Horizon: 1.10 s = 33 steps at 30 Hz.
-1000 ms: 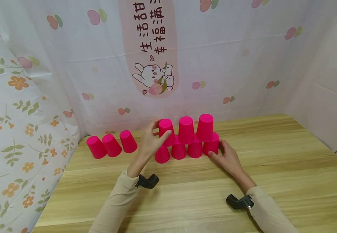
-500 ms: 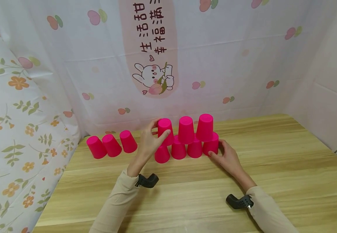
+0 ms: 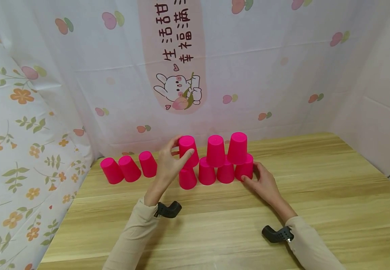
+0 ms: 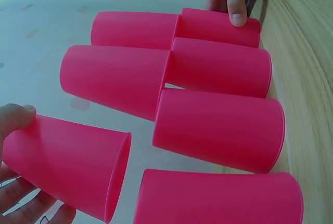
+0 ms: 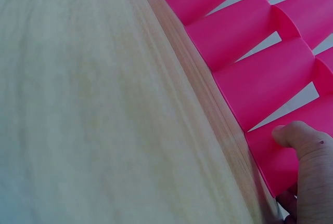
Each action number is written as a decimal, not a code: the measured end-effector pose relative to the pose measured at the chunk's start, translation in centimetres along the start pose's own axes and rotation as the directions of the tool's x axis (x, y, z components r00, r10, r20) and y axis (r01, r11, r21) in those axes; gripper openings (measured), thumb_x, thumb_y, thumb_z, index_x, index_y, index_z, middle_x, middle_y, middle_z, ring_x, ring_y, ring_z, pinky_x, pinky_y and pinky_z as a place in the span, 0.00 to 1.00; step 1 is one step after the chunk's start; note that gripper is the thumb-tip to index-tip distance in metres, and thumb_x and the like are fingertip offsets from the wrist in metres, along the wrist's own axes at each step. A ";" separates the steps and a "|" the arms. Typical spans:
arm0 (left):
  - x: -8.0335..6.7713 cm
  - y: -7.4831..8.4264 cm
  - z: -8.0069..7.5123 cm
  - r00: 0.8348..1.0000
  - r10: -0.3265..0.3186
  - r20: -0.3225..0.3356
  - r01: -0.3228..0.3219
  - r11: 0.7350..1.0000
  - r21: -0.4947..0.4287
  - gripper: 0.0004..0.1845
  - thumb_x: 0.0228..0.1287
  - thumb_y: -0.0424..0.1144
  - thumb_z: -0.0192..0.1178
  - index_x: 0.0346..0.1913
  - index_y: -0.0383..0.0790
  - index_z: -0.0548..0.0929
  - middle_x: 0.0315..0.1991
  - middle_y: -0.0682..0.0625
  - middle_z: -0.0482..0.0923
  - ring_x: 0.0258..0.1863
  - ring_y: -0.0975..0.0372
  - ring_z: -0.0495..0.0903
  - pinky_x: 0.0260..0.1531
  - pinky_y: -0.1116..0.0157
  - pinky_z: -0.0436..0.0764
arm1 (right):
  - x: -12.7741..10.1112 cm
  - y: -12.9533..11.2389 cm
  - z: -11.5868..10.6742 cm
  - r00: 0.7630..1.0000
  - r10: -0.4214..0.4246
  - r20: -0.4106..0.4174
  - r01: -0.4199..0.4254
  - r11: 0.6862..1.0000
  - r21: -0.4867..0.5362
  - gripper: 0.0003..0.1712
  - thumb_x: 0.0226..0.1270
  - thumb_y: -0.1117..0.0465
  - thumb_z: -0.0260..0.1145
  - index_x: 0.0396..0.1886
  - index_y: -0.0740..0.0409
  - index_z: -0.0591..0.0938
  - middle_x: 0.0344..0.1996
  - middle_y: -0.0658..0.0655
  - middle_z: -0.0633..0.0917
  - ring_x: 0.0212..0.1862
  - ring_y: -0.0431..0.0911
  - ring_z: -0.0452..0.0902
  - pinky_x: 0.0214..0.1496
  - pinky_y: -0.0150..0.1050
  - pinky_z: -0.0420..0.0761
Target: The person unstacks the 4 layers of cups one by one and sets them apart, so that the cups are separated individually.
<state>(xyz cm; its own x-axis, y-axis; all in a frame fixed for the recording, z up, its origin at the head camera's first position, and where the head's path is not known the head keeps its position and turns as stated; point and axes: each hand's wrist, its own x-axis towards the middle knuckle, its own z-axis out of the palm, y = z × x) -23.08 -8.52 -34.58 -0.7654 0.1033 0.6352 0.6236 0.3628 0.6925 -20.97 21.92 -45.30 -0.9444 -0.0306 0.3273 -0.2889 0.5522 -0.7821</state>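
- Head view: left hand (image 3: 168, 163) pinches an upside-down pink cup (image 3: 187, 150) between thumb and fingers, just above the leftmost bottom cup (image 3: 187, 179).
- Right hand (image 3: 265, 184) grips the rightmost bottom cup (image 3: 244, 171), thumb on its near side.

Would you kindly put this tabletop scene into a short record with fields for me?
Left hand: grips an upside-down pink cup, a gap below its rim
Right hand: holds the rightmost base cup
Base row: four upside-down cups
Upper cups: two, resting on the base row
Separate cups: three, upside-down, left of the base row
Surface: wood-grain table
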 end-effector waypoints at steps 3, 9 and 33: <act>0.0 0.0 -0.3 1.000 0.003 -0.008 -0.003 1.000 0.010 0.27 0.53 0.37 0.68 0.56 0.33 0.73 0.46 0.44 0.79 0.44 0.54 0.77 0.38 0.57 0.82 | 0.0 0.1 0.0 1.000 0.002 -0.001 -0.002 1.000 0.003 0.34 0.56 0.60 0.69 0.59 0.68 0.67 0.55 0.67 0.74 0.57 0.59 0.70 0.57 0.54 0.70; -0.1 -0.2 -1.0 0.999 0.005 -0.032 -0.004 1.000 0.023 0.27 0.52 0.37 0.69 0.56 0.34 0.74 0.45 0.44 0.80 0.43 0.54 0.78 0.37 0.55 0.82 | -0.1 0.0 -0.1 1.000 0.009 0.009 -0.009 1.000 0.006 0.34 0.56 0.60 0.69 0.60 0.67 0.66 0.55 0.66 0.74 0.57 0.59 0.70 0.57 0.54 0.70; -1.3 -0.6 -4.0 0.996 0.047 -0.073 -0.042 0.997 0.065 0.27 0.51 0.36 0.69 0.55 0.33 0.75 0.45 0.45 0.80 0.42 0.56 0.79 0.35 0.54 0.82 | -0.1 0.0 -0.1 1.000 -0.007 -0.001 0.007 1.000 -0.004 0.33 0.56 0.60 0.68 0.59 0.67 0.67 0.53 0.65 0.75 0.55 0.58 0.71 0.55 0.53 0.71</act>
<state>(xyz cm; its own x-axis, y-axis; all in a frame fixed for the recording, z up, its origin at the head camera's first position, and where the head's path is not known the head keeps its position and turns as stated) -21.84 -12.55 -34.45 -0.7216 0.0527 0.6903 0.6438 0.4175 0.6413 -20.87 21.94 -45.27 -0.9422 -0.0339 0.3333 -0.2950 0.5554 -0.7775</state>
